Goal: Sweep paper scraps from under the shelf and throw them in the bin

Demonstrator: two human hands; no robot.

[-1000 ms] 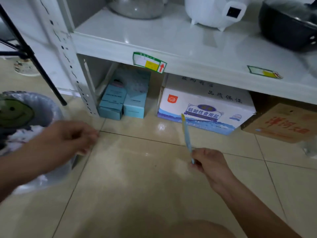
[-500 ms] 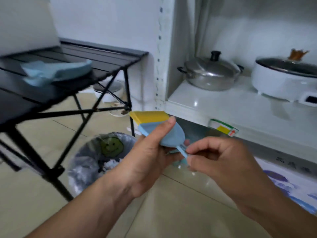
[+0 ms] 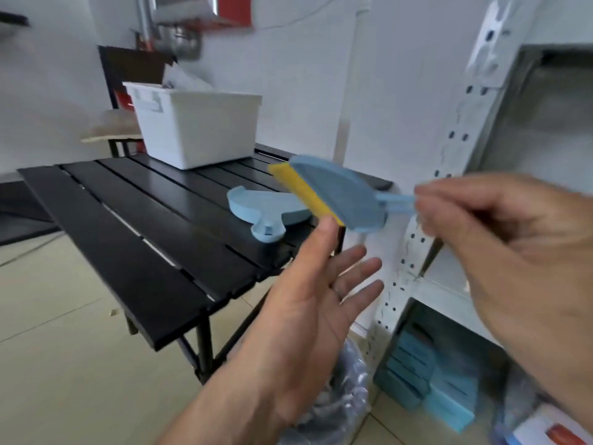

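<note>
— Above the near right corner of the black table [image 3: 134, 239], what is in hand?

— Right hand [image 3: 500, 252] pinched shut on the thin handle of the small blue brush [image 3: 340, 195], yellow bristle strip toward the left. Left hand [image 3: 308, 303] spread flat beneath, palm up, holding nothing; its thumb tip is at the bristles, contact not clear.

— Handling?

— Judged light, stiff plastic with soft bristles. The handle is slim and could twist; take it nearer the head.

— Remaining items?

— Matching blue dustpan [image 3: 266, 213] lies on the table. Bin [image 3: 337, 399] with liner stands on the floor below the hands, beside the shelf [image 3: 449, 175]. No scraps discernible.
</note>
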